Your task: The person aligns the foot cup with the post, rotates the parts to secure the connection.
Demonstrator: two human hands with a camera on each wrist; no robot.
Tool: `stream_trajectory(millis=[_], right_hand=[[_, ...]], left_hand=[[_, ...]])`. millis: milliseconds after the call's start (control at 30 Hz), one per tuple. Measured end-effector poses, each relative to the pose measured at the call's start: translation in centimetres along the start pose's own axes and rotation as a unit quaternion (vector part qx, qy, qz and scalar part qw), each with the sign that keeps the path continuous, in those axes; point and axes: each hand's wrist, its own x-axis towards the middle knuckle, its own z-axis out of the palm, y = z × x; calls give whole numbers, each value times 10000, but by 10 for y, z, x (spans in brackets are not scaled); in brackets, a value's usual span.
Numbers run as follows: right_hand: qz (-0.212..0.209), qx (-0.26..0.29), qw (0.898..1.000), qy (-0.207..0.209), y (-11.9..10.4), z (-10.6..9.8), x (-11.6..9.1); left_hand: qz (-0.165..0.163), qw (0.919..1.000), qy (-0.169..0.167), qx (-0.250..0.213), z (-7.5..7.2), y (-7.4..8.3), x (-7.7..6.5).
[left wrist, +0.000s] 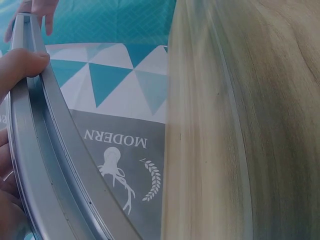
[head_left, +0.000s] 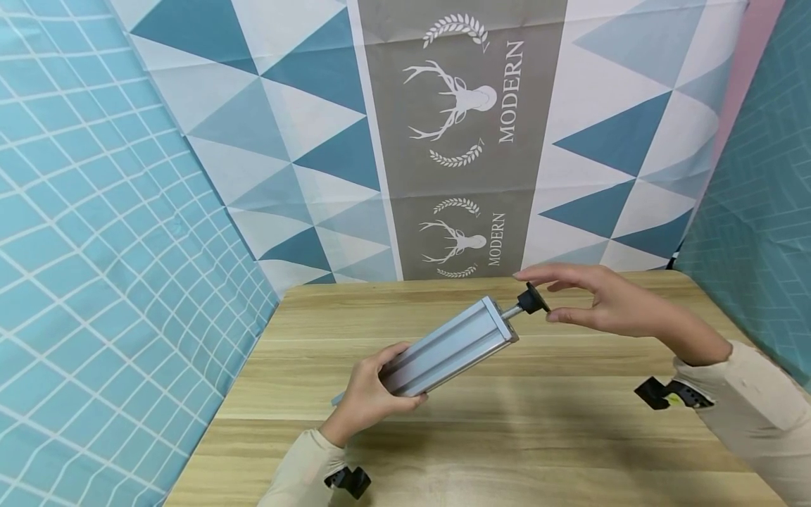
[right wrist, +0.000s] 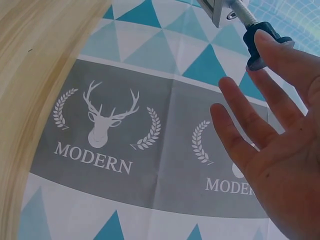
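A silver aluminium profile (head_left: 446, 348) with long grooves is held tilted above the table, its far end pointing up and right. My left hand (head_left: 370, 391) grips its lower end, the thumb on one side and fingers on the other. In the left wrist view, the left thumb (left wrist: 32, 62) lies across the profile's groove (left wrist: 42, 110). From the upper end a threaded rod (right wrist: 242, 12) sticks out, carrying a black levelling foot (head_left: 531, 299). My right hand (head_left: 611, 303) pinches the foot's round base at its edge between thumb and forefinger; the other fingers (right wrist: 245, 110) spread free.
Beneath both hands lies a wood-grain table (head_left: 494, 436). A patterned cloth (head_left: 462, 141) with deer heads hangs behind it. Blue checked cloth (head_left: 114, 232) borders the left side, and a teal cloth (head_left: 754, 197) the right.
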Motion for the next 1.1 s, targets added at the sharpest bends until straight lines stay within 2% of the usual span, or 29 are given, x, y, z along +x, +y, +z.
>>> stream_trajectory(millis=[100,233,333,500,633,800,933,1100], right_hand=[[163,-144,9998,-18,-1,0,0],[964,-269,9949,-83,-5,2,0],[1510,-129,9883,-144,-8,3,0],[1929,-35,9808,-267,-9,4,1],[1783,-101,9832,-367,-6,7,1],[1051,-164,9935,-412,-3,8,0],[573,-219,9977,-305,-1,7,1],[499,-290,9980,-271,-1,6,2]], left_hand=[[9,10000,-16,16,0,1,0],[48,10000,-2,72,-1,1,0],[111,9998,-11,175,0,0,1],[156,9995,-49,271,1,-1,0],[118,9997,5,227,0,-2,-2],[103,9998,-3,186,-1,-4,-3],[56,9999,-20,133,-2,-5,-2],[-5,10000,-48,57,-3,-5,-2]])
